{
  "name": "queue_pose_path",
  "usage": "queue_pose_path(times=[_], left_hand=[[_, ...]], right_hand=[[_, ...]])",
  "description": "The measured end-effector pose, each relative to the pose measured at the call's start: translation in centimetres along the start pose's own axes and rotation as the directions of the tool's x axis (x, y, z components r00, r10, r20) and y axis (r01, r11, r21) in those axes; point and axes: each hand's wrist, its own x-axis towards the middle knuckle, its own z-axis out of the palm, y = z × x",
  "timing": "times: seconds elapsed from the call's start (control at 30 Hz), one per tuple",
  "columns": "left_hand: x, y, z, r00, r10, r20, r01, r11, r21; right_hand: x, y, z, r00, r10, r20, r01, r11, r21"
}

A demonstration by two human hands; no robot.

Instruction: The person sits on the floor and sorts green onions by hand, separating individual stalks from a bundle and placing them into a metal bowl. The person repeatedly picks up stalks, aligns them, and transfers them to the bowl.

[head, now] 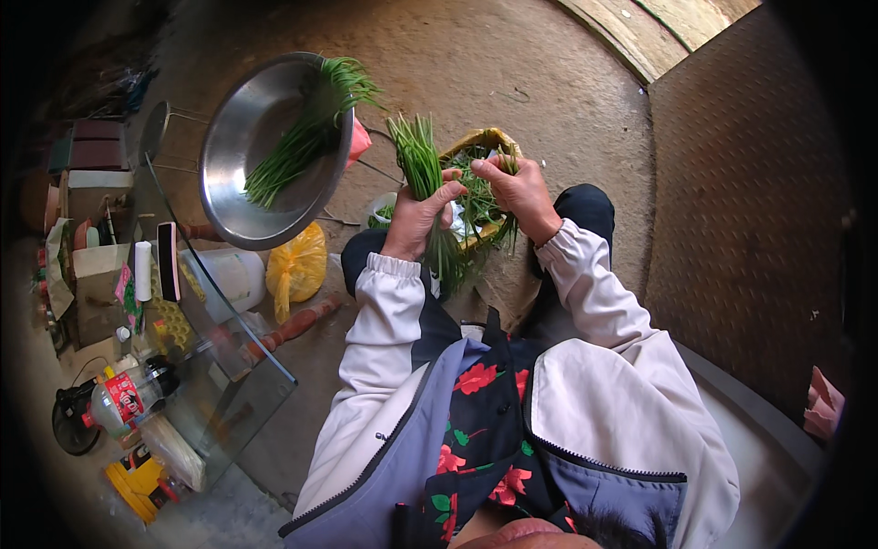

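My left hand (413, 223) grips a thick bunch of garlic chives (420, 154); the stalk ends point away from me and the leaves droop below the fist. Slightly apart to the right, my right hand (518, 195) pinches a smaller tuft of thin greens (508, 163), some of it hanging past the palm. Under and between both hands, a yellow-edged box (511, 137) holds loose green scraps (473, 189) and white paper. A steel basin (230, 144) to the left contains another bundle of chives (288, 161), its tips draped over the far rim.
A glass tabletop (254, 391) juts in at left, bearing a soda bottle (120, 398) and a white roll (143, 271). Beside it are a knotted yellow plastic bag (296, 264) and a white bucket (230, 278). At right stands a textured brown panel (741, 199).
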Motion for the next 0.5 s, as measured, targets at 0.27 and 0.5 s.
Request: queue_pose_path(times=[0.27, 0.5], left_hand=[[-0.1, -0.6, 0.2, 0.999, 0.045, -0.014, -0.044, 0.996, 0.081], [0.2, -0.5, -0.7, 0.998, -0.013, 0.059, 0.018, 0.996, -0.087]], right_hand=[[0.5, 0.5, 0.8, 0.998, -0.018, -0.057, 0.02, 1.0, 0.023], [-0.5, -0.7, 0.7, 0.985, 0.028, 0.173, -0.028, 1.0, -0.004]])
